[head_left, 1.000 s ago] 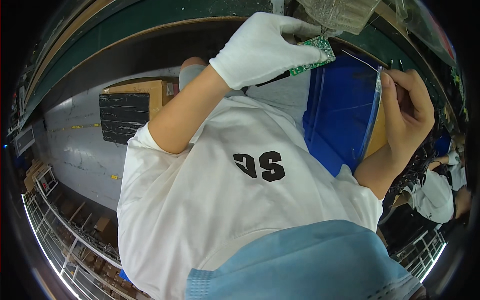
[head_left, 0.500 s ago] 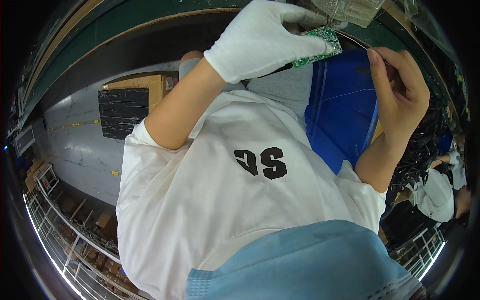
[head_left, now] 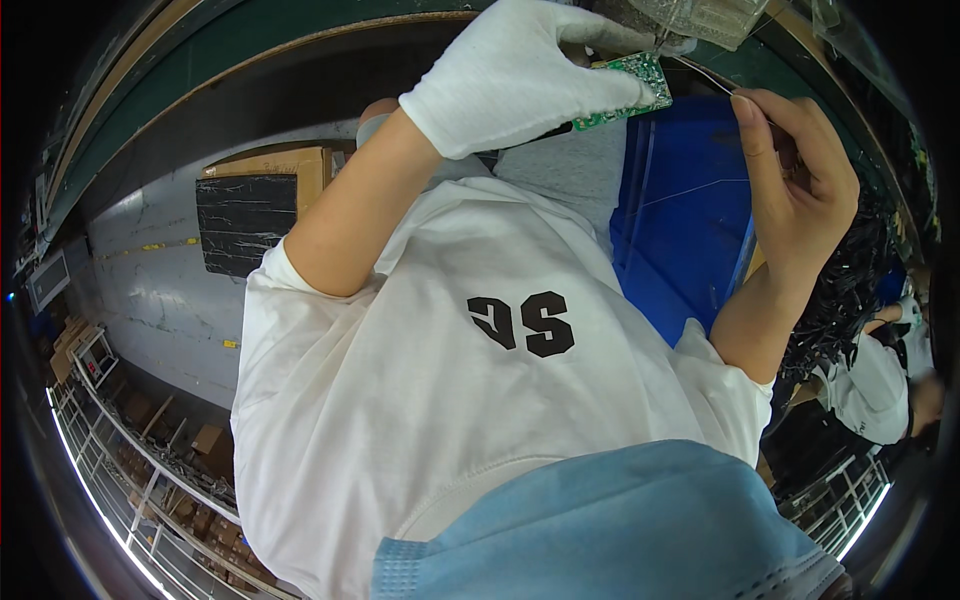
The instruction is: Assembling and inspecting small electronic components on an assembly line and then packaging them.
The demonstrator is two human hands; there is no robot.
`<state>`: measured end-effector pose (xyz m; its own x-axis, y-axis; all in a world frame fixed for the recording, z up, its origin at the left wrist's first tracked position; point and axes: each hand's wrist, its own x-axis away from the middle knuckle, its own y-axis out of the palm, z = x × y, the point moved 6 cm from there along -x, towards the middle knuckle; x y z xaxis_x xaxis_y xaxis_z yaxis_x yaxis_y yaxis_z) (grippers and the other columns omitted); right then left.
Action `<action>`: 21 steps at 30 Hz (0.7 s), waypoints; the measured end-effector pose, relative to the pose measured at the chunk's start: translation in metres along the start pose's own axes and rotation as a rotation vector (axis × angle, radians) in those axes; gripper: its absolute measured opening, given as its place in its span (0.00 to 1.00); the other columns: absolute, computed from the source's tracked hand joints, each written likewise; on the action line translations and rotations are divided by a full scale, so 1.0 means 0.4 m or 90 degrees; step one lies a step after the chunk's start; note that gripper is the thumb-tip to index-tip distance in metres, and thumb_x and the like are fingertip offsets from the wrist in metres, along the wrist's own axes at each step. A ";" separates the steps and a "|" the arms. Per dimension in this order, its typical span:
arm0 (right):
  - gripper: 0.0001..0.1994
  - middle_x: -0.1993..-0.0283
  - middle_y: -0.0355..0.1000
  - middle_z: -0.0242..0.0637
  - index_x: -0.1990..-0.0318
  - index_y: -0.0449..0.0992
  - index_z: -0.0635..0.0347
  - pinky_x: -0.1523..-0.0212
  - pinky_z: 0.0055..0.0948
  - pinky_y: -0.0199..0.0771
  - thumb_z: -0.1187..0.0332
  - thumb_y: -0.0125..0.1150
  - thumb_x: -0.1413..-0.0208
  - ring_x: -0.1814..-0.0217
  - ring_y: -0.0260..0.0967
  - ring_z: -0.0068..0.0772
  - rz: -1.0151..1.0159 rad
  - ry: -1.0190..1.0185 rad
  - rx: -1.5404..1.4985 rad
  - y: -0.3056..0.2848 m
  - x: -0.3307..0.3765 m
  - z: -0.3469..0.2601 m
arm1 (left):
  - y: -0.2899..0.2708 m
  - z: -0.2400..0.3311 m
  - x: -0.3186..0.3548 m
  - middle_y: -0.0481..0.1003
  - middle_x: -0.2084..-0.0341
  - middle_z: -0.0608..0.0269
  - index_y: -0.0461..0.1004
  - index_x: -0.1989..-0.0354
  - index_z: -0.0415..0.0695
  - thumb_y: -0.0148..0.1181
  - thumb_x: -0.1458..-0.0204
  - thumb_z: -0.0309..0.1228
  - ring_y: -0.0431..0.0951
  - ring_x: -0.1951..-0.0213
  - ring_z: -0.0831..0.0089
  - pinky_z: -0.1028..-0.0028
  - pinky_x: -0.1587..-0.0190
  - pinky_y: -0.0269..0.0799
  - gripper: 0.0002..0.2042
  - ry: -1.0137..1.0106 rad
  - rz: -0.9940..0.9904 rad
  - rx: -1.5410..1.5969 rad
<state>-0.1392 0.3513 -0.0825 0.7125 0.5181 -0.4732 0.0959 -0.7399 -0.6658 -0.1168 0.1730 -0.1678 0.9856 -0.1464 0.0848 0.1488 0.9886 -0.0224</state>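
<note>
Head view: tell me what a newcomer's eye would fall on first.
Probably the white-gloved left hand at the top centre, gripping a green circuit board. To its right, the bare right hand pinches a thin pale wire. The white shirt fills the middle, above a light-blue face mask at the lower edge.

The left hand (head_left: 520,85), in a white fabric glove, grips a green rectangular circuit board (head_left: 647,74) with the thumb across its face, while the bare right hand (head_left: 808,170) pinches a thin silvery wire (head_left: 708,73) that slants toward the board's far edge; whether they touch cannot be told. Just beyond the board sits a clear, ribbed plastic container (head_left: 708,20), and a deep blue plastic bin (head_left: 675,245) lies below the hands. A brown cardboard box with a black side (head_left: 247,222) stands on the grey floor (head_left: 150,290) to the left.
</note>
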 end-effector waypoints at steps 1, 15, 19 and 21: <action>0.04 0.76 0.68 0.26 0.68 0.82 0.62 0.77 0.16 0.52 0.78 0.69 0.52 0.77 0.56 0.17 0.000 0.001 0.000 0.000 0.000 0.003 | -0.001 0.000 0.001 0.81 0.64 0.57 0.76 0.52 0.31 0.67 0.52 0.28 0.74 0.67 0.79 0.82 0.62 0.71 0.19 -0.001 -0.001 0.001; 0.05 0.76 0.68 0.27 0.63 0.82 0.64 0.78 0.14 0.48 0.76 0.66 0.47 0.78 0.52 0.15 -0.016 -0.081 -0.003 0.024 -0.008 0.009 | -0.016 0.031 0.003 0.81 0.64 0.58 0.77 0.51 0.32 0.67 0.52 0.29 0.73 0.66 0.79 0.82 0.62 0.71 0.20 -0.049 -0.001 -0.032; 0.05 0.76 0.68 0.27 0.63 0.82 0.64 0.77 0.14 0.49 0.76 0.66 0.47 0.78 0.52 0.15 -0.029 -0.096 0.014 0.031 -0.013 0.008 | -0.018 0.031 0.009 0.81 0.64 0.58 0.77 0.51 0.32 0.67 0.52 0.29 0.73 0.67 0.79 0.82 0.62 0.71 0.20 -0.095 -0.007 -0.040; 0.05 0.76 0.68 0.28 0.63 0.82 0.64 0.77 0.14 0.49 0.76 0.66 0.47 0.78 0.52 0.15 -0.032 -0.101 0.020 0.033 -0.014 0.006 | -0.017 0.030 0.010 0.81 0.64 0.58 0.77 0.51 0.32 0.66 0.52 0.28 0.72 0.67 0.79 0.82 0.62 0.71 0.19 -0.110 -0.010 -0.043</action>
<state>-0.1437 0.3398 -0.0900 0.5887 0.6173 -0.5219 0.1051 -0.6986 -0.7078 -0.1146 0.1661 -0.1552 0.9554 -0.1476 0.2557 0.1744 0.9809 -0.0855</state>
